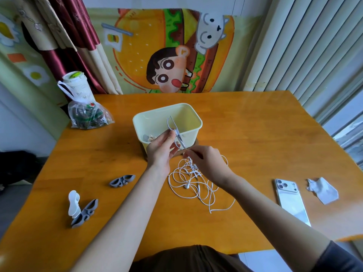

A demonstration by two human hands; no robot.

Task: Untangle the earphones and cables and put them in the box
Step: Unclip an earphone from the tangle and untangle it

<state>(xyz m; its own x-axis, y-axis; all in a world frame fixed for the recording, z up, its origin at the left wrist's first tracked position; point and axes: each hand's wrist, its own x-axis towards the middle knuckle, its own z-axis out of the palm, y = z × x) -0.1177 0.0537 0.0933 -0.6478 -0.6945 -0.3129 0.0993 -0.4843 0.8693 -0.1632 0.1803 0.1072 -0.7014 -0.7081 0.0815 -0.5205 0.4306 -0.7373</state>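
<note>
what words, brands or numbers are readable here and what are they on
Nothing reads clearly.
Plastic bag: lettering on the green and red packets inside, too blurred to read.
Cup: faint print on its side, too small to read.
Phone: no marking visible on its back.
Wall cloth: cartoon pictures only, no words visible.

Your bench (255, 138) carries the cream box (193, 137) just beyond your left grip (161, 152), tangled earphones (193, 185) beneath your right grip (206, 163), a phone (290, 201) and tissue (322, 190) farther right, grey clips (121, 180) left.
</note>
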